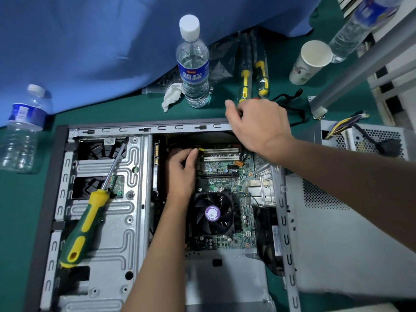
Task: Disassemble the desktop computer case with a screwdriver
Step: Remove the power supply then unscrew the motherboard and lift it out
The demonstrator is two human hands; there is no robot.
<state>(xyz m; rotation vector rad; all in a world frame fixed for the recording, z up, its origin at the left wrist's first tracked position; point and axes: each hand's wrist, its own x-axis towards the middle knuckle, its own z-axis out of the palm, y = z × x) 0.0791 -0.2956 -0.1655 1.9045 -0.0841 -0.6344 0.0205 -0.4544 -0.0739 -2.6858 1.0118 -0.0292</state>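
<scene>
Desktop computer case (139, 131), an open grey sheet-metal chassis, is laid on its side on the green desk (20, 199), with its innards turned up towards the camera. It is judged heavy and stiff, with thin stamped edges that may be sharp, so it is best held by the folded top rail or the solid frame, never by the boards inside. The green motherboard (225, 170) in the right bay is judged fragile and is better handled by its edges or connector housings. The left hand (181, 170) is reached into the bay above the black cooler fan (212, 213), its fingers curled around a small yellow-ended connector (201, 150) just beside the white expansion slots (221, 154); how firmly it is pinched cannot be told. The right hand (256, 122) is rested on the far rail at the upper right corner, fingers bent over the edge, apparently to brace the case. A green-and-yellow-handled screwdriver (90, 217) is left lying across the silver drive cage (121, 233), untouched. Beyond the case, a clear water bottle with a blue label (193, 64), a crumpled white tissue (172, 95) and a white paper cup (310, 61) are seen on the desk.
</scene>
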